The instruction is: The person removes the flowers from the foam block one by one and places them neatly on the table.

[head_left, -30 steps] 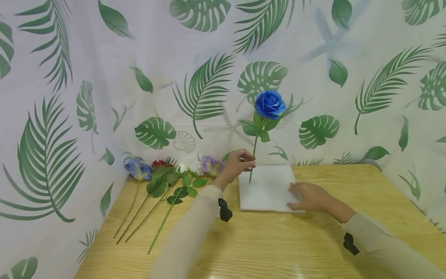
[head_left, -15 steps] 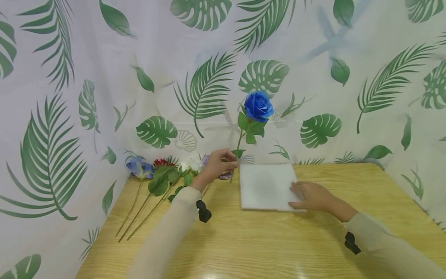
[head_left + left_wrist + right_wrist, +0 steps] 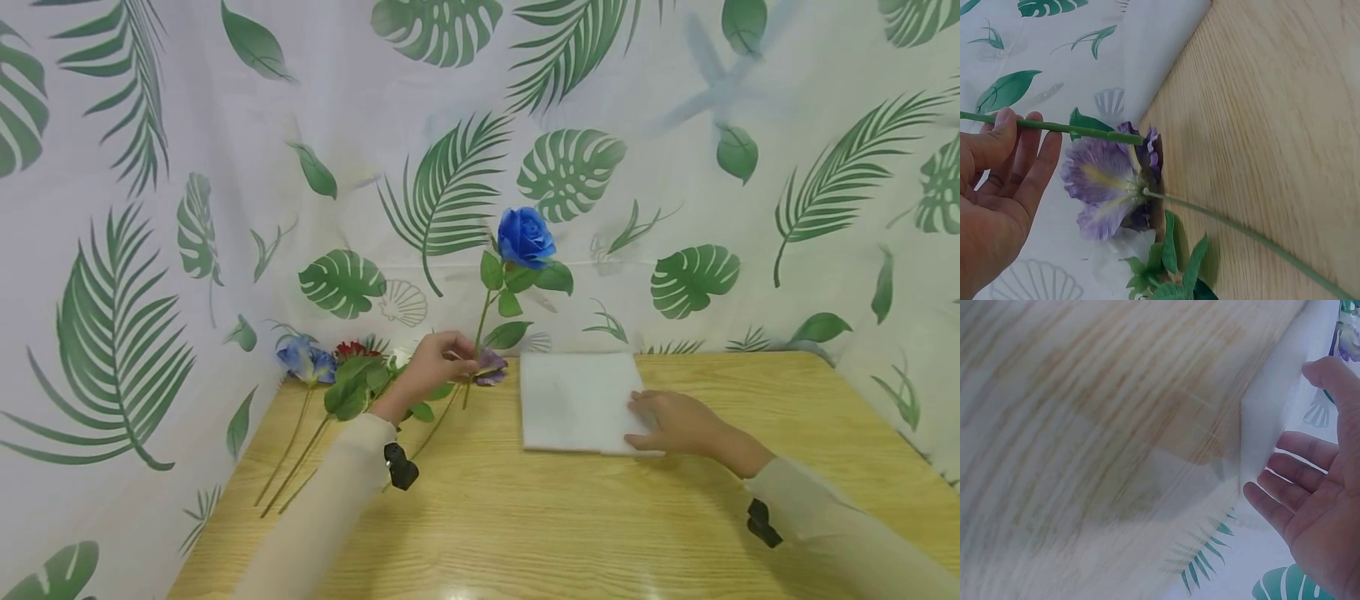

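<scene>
My left hand (image 3: 435, 362) pinches the green stem of a blue rose (image 3: 527, 238) between thumb and fingers. The rose stands nearly upright, its bloom high against the backdrop. In the left wrist view, the cut end of the stem (image 3: 1085, 130) passes in front of a purple flower (image 3: 1104, 181) that lies on the table. A flat white foam block (image 3: 577, 404) lies to the right of the rose. My right hand (image 3: 678, 425) rests on the block's right edge, and in the right wrist view its fingers (image 3: 1300, 469) look mostly straight beside the foam.
At the left of the wooden table (image 3: 525, 525) lie a blue flower (image 3: 306, 362), a red flower (image 3: 356, 350) and a white flower (image 3: 400, 357), with leafy stems towards the front. A leaf-printed cloth (image 3: 465, 50) hangs behind and at the left.
My left hand has carried the blue rose leftward, from above the foam block to beside the lying flowers. The right hand and the block have stayed in place.
</scene>
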`<state>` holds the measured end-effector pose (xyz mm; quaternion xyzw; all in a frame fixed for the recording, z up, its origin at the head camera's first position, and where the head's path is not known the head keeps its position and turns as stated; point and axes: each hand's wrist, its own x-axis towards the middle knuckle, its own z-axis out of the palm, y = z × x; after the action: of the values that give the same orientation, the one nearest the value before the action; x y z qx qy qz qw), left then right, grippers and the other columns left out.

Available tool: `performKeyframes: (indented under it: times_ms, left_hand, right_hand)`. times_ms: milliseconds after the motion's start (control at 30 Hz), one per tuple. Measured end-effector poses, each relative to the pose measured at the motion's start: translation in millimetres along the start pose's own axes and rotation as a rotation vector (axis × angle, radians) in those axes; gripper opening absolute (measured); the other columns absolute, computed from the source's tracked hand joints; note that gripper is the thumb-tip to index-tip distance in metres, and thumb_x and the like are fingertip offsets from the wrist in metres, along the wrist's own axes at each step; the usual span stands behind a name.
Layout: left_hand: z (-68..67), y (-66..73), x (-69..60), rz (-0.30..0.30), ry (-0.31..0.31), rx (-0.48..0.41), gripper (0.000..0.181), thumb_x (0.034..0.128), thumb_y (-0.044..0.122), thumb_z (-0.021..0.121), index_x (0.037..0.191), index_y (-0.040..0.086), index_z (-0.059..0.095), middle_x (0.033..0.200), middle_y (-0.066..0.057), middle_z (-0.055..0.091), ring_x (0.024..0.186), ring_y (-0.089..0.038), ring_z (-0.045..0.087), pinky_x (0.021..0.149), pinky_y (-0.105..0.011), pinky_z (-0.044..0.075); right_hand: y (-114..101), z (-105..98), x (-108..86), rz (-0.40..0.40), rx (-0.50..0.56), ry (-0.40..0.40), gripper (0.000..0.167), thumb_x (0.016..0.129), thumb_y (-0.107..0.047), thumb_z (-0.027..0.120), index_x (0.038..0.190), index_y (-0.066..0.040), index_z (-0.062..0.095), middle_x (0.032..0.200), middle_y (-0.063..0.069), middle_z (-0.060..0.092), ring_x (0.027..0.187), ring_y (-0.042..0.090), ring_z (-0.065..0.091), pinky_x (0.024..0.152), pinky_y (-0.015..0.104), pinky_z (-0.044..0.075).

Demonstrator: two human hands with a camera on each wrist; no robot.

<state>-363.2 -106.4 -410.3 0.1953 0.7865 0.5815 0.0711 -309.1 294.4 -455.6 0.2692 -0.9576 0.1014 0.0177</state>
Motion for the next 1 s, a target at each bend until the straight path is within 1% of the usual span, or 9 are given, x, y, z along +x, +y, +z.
performKeyframes:
  times_ms: [133, 233, 400, 533, 667, 767, 933, 967, 1000]
  left_hand:
    - [-6.1, -3.7, -6.2, -0.023, -0.017, -0.007, 0.019, 0.0964, -0.002, 0.065, 0.113, -0.009, 0.062, 0.105, -0.016, 0.062, 0.104, -0.049, 0.065, 0.088, -0.051, 0.062]
    - [-10.0, -8.4, -9.1, -0.025, -0.028, 0.002, 0.017, 0.0965, -0.002, 0.065, 0.112, -0.009, 0.062, 0.104, -0.015, 0.062, 0.102, -0.046, 0.066, 0.088, -0.055, 0.061]
    - [-14.3, -12.2, -14.9, -0.035, -0.033, 0.013, 0.013, 0.0959, -0.003, 0.065, 0.107, -0.007, 0.062, 0.099, -0.013, 0.062, 0.103, -0.049, 0.066, 0.089, -0.059, 0.059]
    - [-16.1, -14.8, -17.7, -0.054, -0.050, 0.022, 0.018, 0.0958, -0.001, 0.066, 0.110, -0.012, 0.061, 0.097, -0.010, 0.064, 0.104, -0.051, 0.066, 0.089, -0.059, 0.059]
    - [-17.0, -17.1, -19.4, -0.065, -0.083, 0.008, 0.023, 0.0966, -0.001, 0.065, 0.114, -0.014, 0.061, 0.094, -0.007, 0.065, 0.105, -0.052, 0.066, 0.088, -0.056, 0.060]
    - [-17.0, -16.7, -20.9, -0.074, -0.099, -0.016, 0.019, 0.0966, -0.001, 0.065, 0.112, -0.011, 0.062, 0.091, -0.005, 0.066, 0.101, -0.047, 0.069, 0.087, -0.055, 0.061]
    - [-17.3, -16.5, -23.1, -0.071, -0.125, -0.022, 0.014, 0.0969, 0.001, 0.065, 0.109, -0.005, 0.065, 0.091, -0.006, 0.068, 0.093, -0.030, 0.073, 0.087, -0.055, 0.061]
    - [-17.3, -16.7, -23.5, -0.071, -0.129, -0.019, 0.014, 0.0970, 0.001, 0.066, 0.110, -0.005, 0.065, 0.092, -0.006, 0.069, 0.092, -0.028, 0.073, 0.087, -0.055, 0.061]
    - [-17.4, -16.7, -24.0, -0.071, -0.132, -0.018, 0.014, 0.0970, 0.002, 0.066, 0.109, -0.004, 0.066, 0.092, -0.007, 0.069, 0.093, -0.031, 0.073, 0.087, -0.055, 0.061]
  right_hand:
    - [0.0, 0.0, -0.2, -0.004, 0.002, 0.005, 0.064, 0.086, -0.046, 0.077, 0.119, 0.009, 0.071, 0.128, 0.030, 0.067, 0.120, 0.047, 0.063, 0.101, 0.057, 0.052]
    - [0.0, 0.3, -0.2, -0.006, 0.003, 0.006, 0.064, 0.087, -0.046, 0.077, 0.119, 0.009, 0.071, 0.128, 0.030, 0.066, 0.121, 0.047, 0.063, 0.102, 0.057, 0.052]
    - [0.4, 0.7, -0.3, -0.003, 0.001, 0.005, 0.065, 0.087, -0.046, 0.076, 0.120, 0.009, 0.070, 0.128, 0.031, 0.066, 0.121, 0.047, 0.062, 0.102, 0.057, 0.052]
    - [0.3, 0.4, -0.4, -0.003, -0.001, 0.002, 0.065, 0.087, -0.046, 0.076, 0.121, 0.009, 0.070, 0.129, 0.030, 0.066, 0.122, 0.047, 0.062, 0.102, 0.057, 0.052]
    - [0.1, -0.2, -0.4, -0.004, -0.003, 0.002, 0.065, 0.087, -0.045, 0.076, 0.121, 0.009, 0.070, 0.128, 0.030, 0.066, 0.121, 0.047, 0.062, 0.102, 0.057, 0.052]
    - [-0.1, -0.2, -0.3, -0.004, -0.009, 0.001, 0.064, 0.087, -0.045, 0.076, 0.120, 0.009, 0.070, 0.128, 0.030, 0.066, 0.121, 0.047, 0.062, 0.102, 0.057, 0.052]
    - [-1.1, -0.7, 0.0, 0.003, -0.013, -0.006, 0.065, 0.087, -0.046, 0.076, 0.120, 0.009, 0.070, 0.129, 0.031, 0.066, 0.122, 0.047, 0.062, 0.102, 0.057, 0.052]
    - [-1.3, -0.8, 0.1, 0.005, -0.011, -0.008, 0.065, 0.087, -0.046, 0.076, 0.120, 0.009, 0.070, 0.129, 0.031, 0.065, 0.122, 0.047, 0.062, 0.102, 0.057, 0.051]
    - [-1.2, -0.9, 0.2, 0.006, -0.008, -0.010, 0.065, 0.087, -0.046, 0.076, 0.121, 0.009, 0.070, 0.129, 0.031, 0.065, 0.122, 0.047, 0.062, 0.103, 0.057, 0.051]
